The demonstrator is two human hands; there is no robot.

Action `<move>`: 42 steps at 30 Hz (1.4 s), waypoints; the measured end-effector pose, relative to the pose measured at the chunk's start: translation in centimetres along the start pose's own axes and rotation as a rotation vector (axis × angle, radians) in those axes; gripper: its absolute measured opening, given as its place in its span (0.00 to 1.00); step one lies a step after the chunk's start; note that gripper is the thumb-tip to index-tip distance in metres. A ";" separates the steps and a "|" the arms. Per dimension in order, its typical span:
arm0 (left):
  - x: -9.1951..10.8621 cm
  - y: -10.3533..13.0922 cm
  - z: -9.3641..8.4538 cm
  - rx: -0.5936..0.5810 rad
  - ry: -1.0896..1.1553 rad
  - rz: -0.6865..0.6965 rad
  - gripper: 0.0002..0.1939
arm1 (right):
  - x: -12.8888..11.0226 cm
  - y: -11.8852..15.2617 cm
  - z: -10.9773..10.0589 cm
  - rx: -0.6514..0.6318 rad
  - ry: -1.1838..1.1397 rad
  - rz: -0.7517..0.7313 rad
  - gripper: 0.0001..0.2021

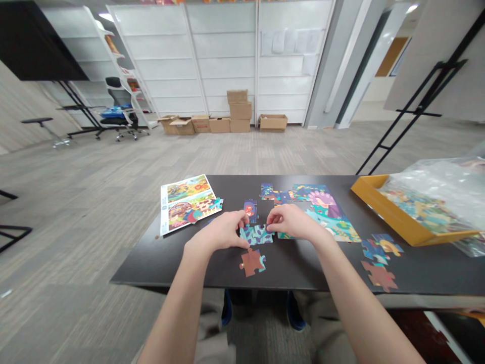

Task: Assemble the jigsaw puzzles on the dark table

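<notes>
A short strip of teal jigsaw puzzle pieces with dark leaf-like marks lies between my hands on the black table. Its left end is gripped by my left hand, thumb at the lower edge and fingers at the upper. My right hand has its fingers pinched at the strip's upper right corner, partly hiding it. Just beyond the strip is a dark blue piece with a red figure. Nearer me sits a brown piece. A partly joined puzzle with a pink-and-purple figure lies beyond my right hand.
A printed picture sheet lies at the left, with loose pieces over its edge. Several loose pieces rest at the right. Behind them stands a yellow box with pieces and clear plastic. The table's front edge is close to me.
</notes>
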State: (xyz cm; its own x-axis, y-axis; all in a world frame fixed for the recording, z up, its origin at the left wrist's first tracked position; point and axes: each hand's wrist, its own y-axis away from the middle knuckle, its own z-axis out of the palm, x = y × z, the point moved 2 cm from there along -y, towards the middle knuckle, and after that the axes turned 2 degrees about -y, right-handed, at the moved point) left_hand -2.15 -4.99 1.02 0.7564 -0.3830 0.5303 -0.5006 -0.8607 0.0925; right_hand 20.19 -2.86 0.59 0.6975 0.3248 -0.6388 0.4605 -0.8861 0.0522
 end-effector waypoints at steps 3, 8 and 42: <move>0.5 -0.4 0.3 0.033 -0.057 0.023 0.23 | 0.4 -0.1 -0.4 0.022 0.049 0.029 0.03; 0.9 -1.0 0.8 0.105 -0.147 0.066 0.21 | 1.1 -0.3 -0.6 0.020 0.066 0.054 0.04; 3.8 -2.4 2.3 0.075 -0.259 0.256 0.12 | 2.2 1.3 -2.9 0.062 0.040 0.065 0.04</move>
State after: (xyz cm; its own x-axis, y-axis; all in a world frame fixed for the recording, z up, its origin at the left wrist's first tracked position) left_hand 2.89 -5.19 0.89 0.6968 -0.6530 0.2967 -0.6626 -0.7445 -0.0825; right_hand 23.93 -2.35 1.47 0.7467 0.2779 -0.6044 0.3799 -0.9240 0.0445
